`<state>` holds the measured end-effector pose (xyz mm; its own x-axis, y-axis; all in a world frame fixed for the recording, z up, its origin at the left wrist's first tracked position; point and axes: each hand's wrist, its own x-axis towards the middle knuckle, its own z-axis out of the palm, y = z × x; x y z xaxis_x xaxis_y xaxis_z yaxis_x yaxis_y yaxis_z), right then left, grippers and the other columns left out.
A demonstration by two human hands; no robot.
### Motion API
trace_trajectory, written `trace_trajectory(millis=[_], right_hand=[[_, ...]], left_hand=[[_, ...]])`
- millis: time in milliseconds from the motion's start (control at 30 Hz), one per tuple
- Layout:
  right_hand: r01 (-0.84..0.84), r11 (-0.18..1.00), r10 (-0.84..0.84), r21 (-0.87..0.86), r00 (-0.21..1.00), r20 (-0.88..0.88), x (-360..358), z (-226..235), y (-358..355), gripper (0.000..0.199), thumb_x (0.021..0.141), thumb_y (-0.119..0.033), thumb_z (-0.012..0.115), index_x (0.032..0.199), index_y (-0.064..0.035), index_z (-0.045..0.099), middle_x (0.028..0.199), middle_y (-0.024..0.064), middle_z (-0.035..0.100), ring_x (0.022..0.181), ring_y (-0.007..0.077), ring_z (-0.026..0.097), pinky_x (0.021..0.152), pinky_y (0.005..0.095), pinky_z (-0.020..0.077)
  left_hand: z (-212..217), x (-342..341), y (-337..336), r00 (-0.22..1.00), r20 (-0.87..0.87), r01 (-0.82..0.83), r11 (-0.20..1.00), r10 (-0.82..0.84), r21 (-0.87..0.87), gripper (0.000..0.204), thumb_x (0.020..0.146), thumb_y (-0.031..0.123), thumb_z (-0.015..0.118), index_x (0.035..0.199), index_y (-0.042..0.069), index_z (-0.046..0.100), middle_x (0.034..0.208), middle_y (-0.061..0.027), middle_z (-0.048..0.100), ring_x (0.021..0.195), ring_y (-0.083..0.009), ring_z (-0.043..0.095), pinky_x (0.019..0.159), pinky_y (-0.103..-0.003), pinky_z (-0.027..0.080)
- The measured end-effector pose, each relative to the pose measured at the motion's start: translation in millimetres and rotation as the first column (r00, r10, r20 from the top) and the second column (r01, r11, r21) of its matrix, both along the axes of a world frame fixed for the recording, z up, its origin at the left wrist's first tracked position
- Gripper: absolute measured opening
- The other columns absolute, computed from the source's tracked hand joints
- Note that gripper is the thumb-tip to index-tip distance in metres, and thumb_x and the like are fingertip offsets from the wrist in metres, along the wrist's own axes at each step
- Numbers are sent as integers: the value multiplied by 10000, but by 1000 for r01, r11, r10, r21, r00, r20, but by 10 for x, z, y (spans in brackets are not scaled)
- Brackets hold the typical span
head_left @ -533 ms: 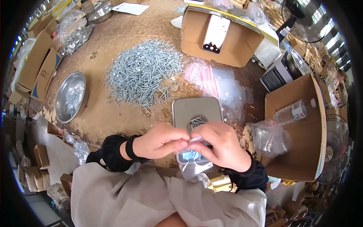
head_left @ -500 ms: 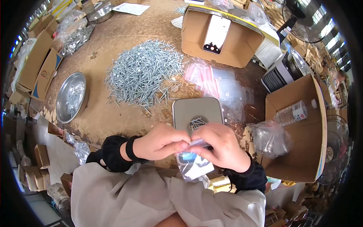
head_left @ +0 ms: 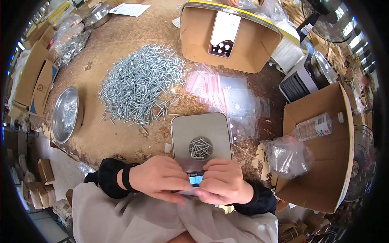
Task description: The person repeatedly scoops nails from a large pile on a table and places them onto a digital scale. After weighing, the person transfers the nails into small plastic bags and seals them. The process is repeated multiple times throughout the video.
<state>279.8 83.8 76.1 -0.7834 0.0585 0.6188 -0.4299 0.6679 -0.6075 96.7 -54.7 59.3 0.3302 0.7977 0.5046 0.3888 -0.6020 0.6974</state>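
Observation:
My left hand point(head_left: 160, 178) and my right hand point(head_left: 223, 182) are close together at the front edge of a digital scale point(head_left: 221, 131). Both are closed, pinching a small clear plastic bag point(head_left: 189, 191) between them. Most of that bag is hidden behind my fingers or seen edge-on. On the scale's plate sits a small round dish with several screws point(head_left: 200, 148) in it. The lit blue display shows in the gap between my hands. Beyond the scale, to the left, lies a large heap of silvery screws point(head_left: 142, 83).
Flat clear bags with pink edges point(head_left: 206, 87) lie behind the scale. A steel bowl point(head_left: 75, 125) stands at left. At right, an open carton point(head_left: 320, 162) holds a bottle and crumpled plastic. A phone point(head_left: 225, 34) leans inside a cardboard box point(head_left: 190, 40) at the back.
My hands have drawn back toward my body with the bag, which is now seen nearly edge-on. The scale's display and the screws in the dish are less covered.

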Motion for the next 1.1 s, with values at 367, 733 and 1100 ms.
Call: trace_trajectory(millis=[367,733,1100], right_hand=[[72,992,-65,103,996,-68,16,-76,-43,137,806,-186,760,856,-122,650,793,30,619,676,190,585,664,330,530],[266,802,-173,535,960,-219,118,-84,-191,252,873,-279,693,1124,-269,690,1184,-59,654,1164,169,551,1068,432,412],[183,817,-91,547,977,-191,124,-53,-145,90,862,-153,626,935,-197,655,1134,-64,683,1171,155,578,1016,415,455]], left_hand=[[-79,-13,19,929,287,314,908,-233,-278,87,917,144,656,908,69,613,755,-57,613,675,-283,601,573,-396,437],[-190,21,-15,910,366,287,933,-195,-217,133,900,160,684,937,59,607,710,-73,571,626,-327,560,559,-408,415],[-121,20,0,789,586,464,803,-183,-374,150,959,150,625,907,13,592,746,-96,617,622,-282,584,557,-359,434]])
